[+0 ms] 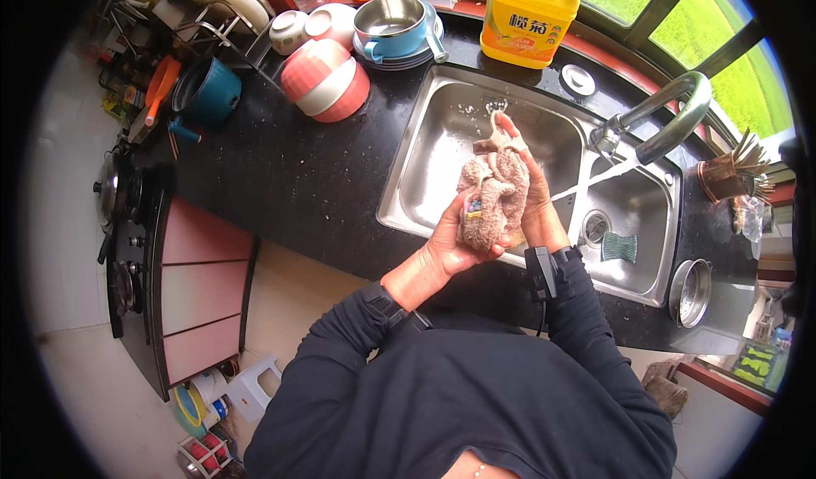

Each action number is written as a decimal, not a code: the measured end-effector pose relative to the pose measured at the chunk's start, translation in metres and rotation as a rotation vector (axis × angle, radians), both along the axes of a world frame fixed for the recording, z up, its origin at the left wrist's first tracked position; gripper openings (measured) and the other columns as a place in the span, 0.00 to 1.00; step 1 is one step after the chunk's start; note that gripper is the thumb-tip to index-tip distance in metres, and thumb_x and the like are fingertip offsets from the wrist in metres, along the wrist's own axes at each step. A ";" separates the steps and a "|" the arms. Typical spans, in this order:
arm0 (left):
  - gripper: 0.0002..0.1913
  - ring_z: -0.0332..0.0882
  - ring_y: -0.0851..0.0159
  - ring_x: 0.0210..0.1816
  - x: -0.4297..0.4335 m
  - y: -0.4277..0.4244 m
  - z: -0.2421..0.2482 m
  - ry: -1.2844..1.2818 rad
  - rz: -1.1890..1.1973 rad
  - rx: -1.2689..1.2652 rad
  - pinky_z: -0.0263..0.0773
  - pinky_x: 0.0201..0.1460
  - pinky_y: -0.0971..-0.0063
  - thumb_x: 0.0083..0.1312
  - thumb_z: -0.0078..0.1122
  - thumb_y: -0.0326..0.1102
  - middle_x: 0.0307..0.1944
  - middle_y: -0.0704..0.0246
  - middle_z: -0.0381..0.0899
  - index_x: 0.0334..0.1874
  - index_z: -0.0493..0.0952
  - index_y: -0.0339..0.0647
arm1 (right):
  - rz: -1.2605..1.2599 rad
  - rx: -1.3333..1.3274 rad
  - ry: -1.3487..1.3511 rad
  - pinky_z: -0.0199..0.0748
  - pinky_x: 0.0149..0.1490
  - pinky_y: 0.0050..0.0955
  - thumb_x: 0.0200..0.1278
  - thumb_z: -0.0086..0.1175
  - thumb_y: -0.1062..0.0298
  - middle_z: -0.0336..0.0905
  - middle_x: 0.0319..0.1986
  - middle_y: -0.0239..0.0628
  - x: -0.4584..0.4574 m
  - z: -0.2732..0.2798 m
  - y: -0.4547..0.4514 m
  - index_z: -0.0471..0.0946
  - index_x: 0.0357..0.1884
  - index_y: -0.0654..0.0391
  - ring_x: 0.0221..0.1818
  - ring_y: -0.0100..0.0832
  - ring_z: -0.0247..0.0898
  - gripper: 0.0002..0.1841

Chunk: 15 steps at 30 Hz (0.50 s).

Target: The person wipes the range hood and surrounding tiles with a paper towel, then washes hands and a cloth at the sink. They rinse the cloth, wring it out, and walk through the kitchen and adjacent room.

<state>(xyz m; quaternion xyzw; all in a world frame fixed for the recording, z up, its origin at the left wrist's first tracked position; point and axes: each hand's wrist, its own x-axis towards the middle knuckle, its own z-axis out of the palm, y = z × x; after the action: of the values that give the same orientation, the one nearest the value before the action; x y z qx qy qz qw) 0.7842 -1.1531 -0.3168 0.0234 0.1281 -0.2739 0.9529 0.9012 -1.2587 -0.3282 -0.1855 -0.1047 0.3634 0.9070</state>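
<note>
A bunched brown terry cloth is held up over the left basin of the stainless steel sink. My left hand grips its lower end, with the fingers curled beneath. Along the cloth's right side, my right hand holds the upper part, its fingertips showing near the top. A small colourful patch shows on the cloth beside my left thumb. Water runs from the curved metal faucet and slants down to the left, passing close to my right wrist. Droplets speckle the basin's far wall.
A green scouring pad lies by the drain in the right basin. Behind the sink stands a yellow detergent jug. Stacked pink and white bowls and a blue-handled steel pot sit left of it. A steel strainer rests at the right.
</note>
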 end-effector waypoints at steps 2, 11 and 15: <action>0.31 0.73 0.60 0.34 0.003 0.010 0.004 -0.074 -0.017 0.085 0.71 0.25 0.72 0.50 0.63 0.56 0.40 0.64 0.74 0.53 0.67 0.47 | -0.007 -0.122 -0.105 0.71 0.51 0.33 0.47 0.61 0.68 0.69 0.49 0.42 0.005 0.013 0.005 0.60 0.60 0.58 0.47 0.36 0.71 0.35; 0.23 0.77 0.69 0.33 0.041 0.044 -0.007 -0.195 -0.136 0.874 0.73 0.33 0.76 0.52 0.66 0.43 0.34 0.67 0.77 0.46 0.72 0.38 | -0.065 -0.888 -0.448 0.69 0.37 0.21 0.46 0.59 0.73 0.75 0.28 0.32 0.020 0.016 0.026 0.75 0.28 0.60 0.30 0.22 0.69 0.06; 0.19 0.75 0.71 0.36 0.053 0.048 -0.027 -0.409 -0.289 1.268 0.72 0.38 0.78 0.47 0.65 0.36 0.35 0.67 0.78 0.42 0.74 0.39 | -0.146 -1.293 -0.694 0.70 0.38 0.21 0.43 0.59 0.72 0.76 0.24 0.31 0.013 -0.004 0.032 0.76 0.25 0.61 0.30 0.23 0.70 0.06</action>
<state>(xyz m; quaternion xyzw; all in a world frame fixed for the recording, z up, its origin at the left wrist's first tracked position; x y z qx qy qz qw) 0.8376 -1.1048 -0.3441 0.6454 0.0770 -0.2605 0.7139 0.9146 -1.2267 -0.3327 -0.7939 -0.1379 0.2118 0.5530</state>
